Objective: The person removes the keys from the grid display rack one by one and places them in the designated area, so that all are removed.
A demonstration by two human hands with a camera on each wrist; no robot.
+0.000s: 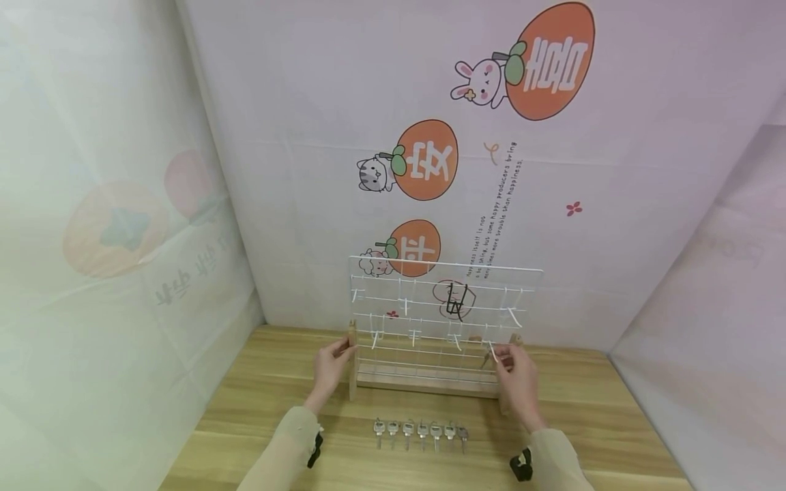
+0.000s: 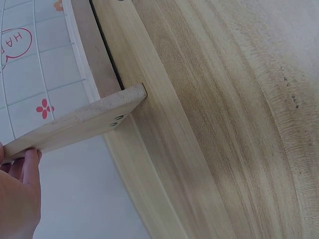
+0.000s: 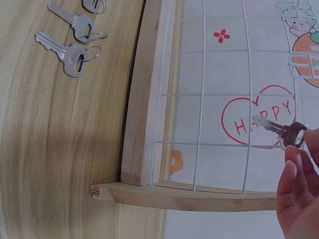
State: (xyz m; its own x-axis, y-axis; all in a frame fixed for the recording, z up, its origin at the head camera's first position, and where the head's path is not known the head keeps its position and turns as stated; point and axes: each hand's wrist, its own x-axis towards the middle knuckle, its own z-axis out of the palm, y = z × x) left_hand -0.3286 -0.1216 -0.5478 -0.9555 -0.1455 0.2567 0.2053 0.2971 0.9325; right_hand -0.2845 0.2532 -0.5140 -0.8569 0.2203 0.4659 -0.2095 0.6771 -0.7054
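A white wire grid rack with a wooden base [image 1: 430, 387] and wooden side posts stands on the table, with several white hooks on its grid. My left hand [image 1: 331, 367] grips the rack's left post [image 2: 75, 124], thumb on one side and fingers on the other. At the lower right hook [image 1: 493, 352], my right hand [image 1: 518, 378] pinches a silver key [image 3: 281, 130] by its head, the blade pointing away from the fingers. Whether the key's ring is on the hook is hidden by the fingers. Several more keys [image 1: 422, 429] lie in a row before the rack.
White cloth walls with cartoon prints [image 1: 307, 204] stand behind and at both sides. Wood-grain tabletop [image 1: 258, 395] lies around the rack. A black hook-like shape [image 1: 457, 300] shows at the grid's middle. Both wrists wear black straps [image 1: 522, 465].
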